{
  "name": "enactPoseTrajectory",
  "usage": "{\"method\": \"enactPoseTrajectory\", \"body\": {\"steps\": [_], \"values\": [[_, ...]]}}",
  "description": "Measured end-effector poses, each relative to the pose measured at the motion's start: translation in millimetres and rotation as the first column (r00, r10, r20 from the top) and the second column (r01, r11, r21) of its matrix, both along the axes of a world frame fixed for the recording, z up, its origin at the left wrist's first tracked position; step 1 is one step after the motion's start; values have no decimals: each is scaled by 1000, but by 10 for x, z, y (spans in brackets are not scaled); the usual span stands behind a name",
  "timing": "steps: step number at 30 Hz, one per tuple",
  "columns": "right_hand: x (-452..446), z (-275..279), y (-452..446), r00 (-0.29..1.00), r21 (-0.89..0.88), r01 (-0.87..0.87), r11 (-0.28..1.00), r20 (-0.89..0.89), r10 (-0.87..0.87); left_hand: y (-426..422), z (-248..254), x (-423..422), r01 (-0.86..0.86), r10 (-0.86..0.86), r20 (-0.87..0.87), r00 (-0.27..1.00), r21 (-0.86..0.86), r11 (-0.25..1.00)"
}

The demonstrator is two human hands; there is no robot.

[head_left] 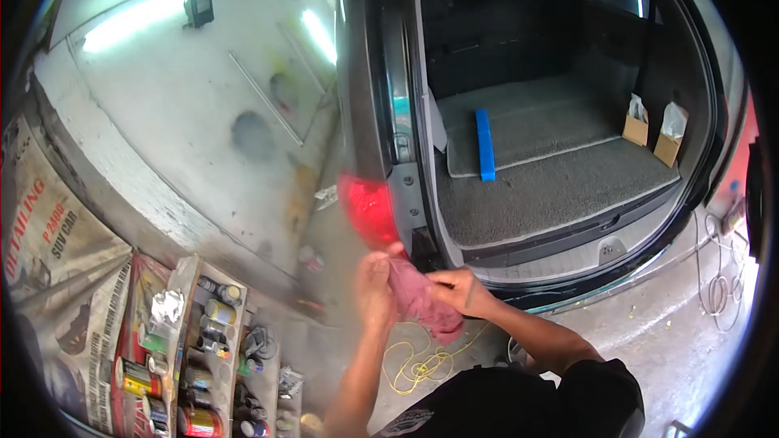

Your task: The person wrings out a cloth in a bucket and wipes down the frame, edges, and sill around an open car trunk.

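A pink cloth (420,300) hangs between my two hands, just below the red tail light (370,209) of a dark car. My left hand (375,288), slightly blurred, is closed on the cloth's left side near the lower end of the light. With bent fingers my right hand (459,289) grips the cloth's upper right part, in front of the rear bumper. The lower end of the cloth droops freely. Some of my left fingers are hidden by blur and by the cloth.
The car's boot is open, with a blue block (485,145) and two small cardboard boxes (668,146) on its grey carpet (552,186). Shelves (185,316) of cans and bottles stand at the lower left. A yellow cord (420,369) lies coiled on the floor below my hands.
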State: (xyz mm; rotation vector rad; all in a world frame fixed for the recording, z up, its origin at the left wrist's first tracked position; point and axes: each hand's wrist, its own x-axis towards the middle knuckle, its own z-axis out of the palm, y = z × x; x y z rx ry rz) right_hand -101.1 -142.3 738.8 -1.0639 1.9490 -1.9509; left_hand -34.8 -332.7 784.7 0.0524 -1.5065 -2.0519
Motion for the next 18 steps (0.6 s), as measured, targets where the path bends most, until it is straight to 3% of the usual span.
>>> {"method": "enactPoseTrajectory", "body": {"steps": [2, 3, 4, 5, 6, 7, 8, 10, 11, 14, 15, 17, 18], "values": [[-186, 211, -50, 982, -199, 110, 974, 170, -76, 114, 338, -145, -62, 58, -68, 996, -51, 997], [-402, 312, -92, 973, -345, 229, 910, 75, -217, 187, 527, -192, -96, 87, -120, 989, -67, 993], [-460, 791, 5, 913, -329, 389, 860, 11, -409, 313, 772, -159, -133, 118, -202, 972, -63, 989], [-468, 1274, 38, 929, -438, 369, 820, 167, -330, 374, 902, -149, -168, 145, -283, 948, -57, 984], [-589, 1474, -96, 947, -578, 312, 754, 125, -296, 335, 856, -138, -174, 156, -235, 959, -56, 983], [-708, 1677, -240, 960, -705, 244, 666, 76, -270, 256, 738, -92, -179, 166, -190, 968, -57, 982], [-926, 1797, -479, 871, -645, 290, 708, -129, -474, 187, 599, -32, -186, 176, -141, 974, -60, 981], [-1344, 2010, -993, 575, -499, 409, 764, -509, -641, 94, 236, 121, -172, 181, 100, 978, -96, 980], [-1579, 2105, -1294, 645, -507, 366, 781, -467, -605, 15, 7, 229, -174, 194, 215, 957, -111, 978], [-1974, 2512, -1486, 571, -479, 503, 719, -441, -693, -249, -652, 798, -275, 330, 356, 874, -198, 941], [-2359, 2687, -1570, 405, -552, 519, 653, -514, -756, -347, -823, 980, -311, 360, 405, 840, -184, 932], [-2809, 3079, -1669, 273, -680, 494, 542, -470, -839, -580, -1078, 1397, -402, 357, 480, 801, -11, 916], [-2920, 3362, -1625, 302, -738, 470, 485, -382, -873, -678, -1146, 1509, -444, 377, 495, 783, 20, 896]]}}
